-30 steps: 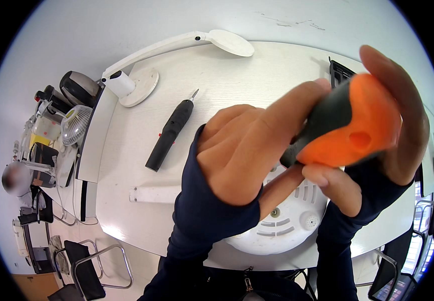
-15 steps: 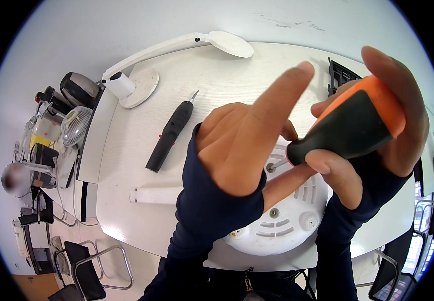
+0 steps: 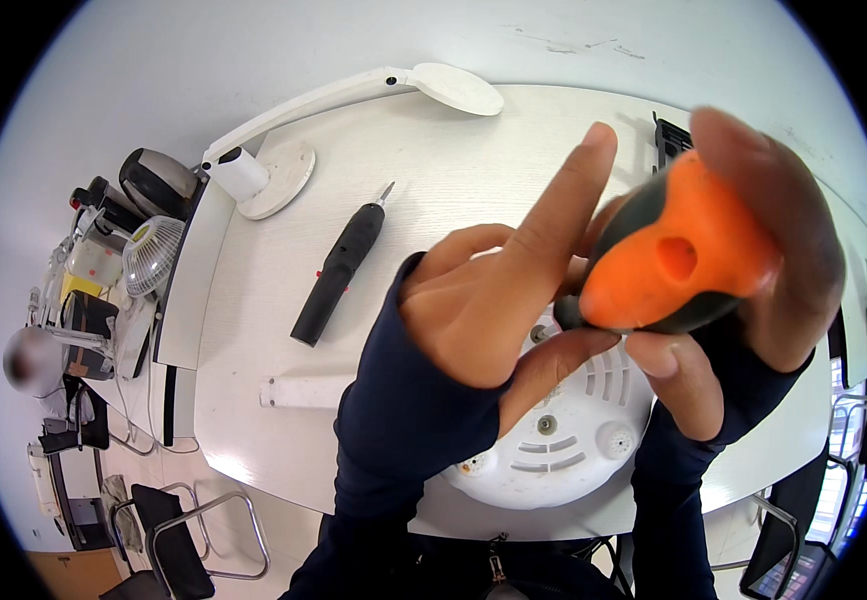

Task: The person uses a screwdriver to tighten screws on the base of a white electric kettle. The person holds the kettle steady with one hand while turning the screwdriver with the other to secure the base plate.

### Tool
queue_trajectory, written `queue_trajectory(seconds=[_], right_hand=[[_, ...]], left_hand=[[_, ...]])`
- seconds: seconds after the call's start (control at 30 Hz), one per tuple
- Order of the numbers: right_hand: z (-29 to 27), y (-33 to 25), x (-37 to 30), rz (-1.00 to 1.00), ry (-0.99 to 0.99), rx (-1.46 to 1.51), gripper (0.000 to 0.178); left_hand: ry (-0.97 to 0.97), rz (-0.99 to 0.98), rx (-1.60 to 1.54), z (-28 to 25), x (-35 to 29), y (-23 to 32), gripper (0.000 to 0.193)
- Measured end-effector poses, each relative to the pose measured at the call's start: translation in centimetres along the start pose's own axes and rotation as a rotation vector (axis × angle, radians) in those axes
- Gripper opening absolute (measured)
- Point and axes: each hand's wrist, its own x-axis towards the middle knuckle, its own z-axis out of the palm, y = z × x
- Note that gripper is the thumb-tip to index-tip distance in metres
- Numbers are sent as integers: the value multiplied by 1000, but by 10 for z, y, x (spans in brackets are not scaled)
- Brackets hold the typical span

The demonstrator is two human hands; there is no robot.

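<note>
White table (image 3: 463,150) beneath; right hand (image 3: 798,265) curled around screwdriver (image 3: 643,285).

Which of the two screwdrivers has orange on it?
The chunky screwdriver in the right hand: its handle is orange and dark. The other, a slim black screwdriver with tiny red bits, lies on the table.

No words, labels, brands, numbers or signs can be read on anything in view.

The white table (image 3: 493,170) bears a desk lamp (image 3: 324,105), a black screwdriver (image 3: 340,270), a slotted white base (image 3: 585,432) and a black tray (image 3: 671,143).
</note>
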Motion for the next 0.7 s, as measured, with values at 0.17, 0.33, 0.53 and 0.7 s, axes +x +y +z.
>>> queue_trajectory(seconds=[0.17,0.33,0.53,0.7], right_hand=[[11,0,1,-48,242,-168,82],[11,0,4,-78,245,-207,84],[-3,0,3,-5,62,-152,87],[-5,10,2,25,-2,59,84]], left_hand=[[14,-6,-121,10,7,1,85],[140,82,-12,-1,13,12,89],[223,63,-189,2,8,8,90],[-29,-194,-80,-11,3,15,58]])
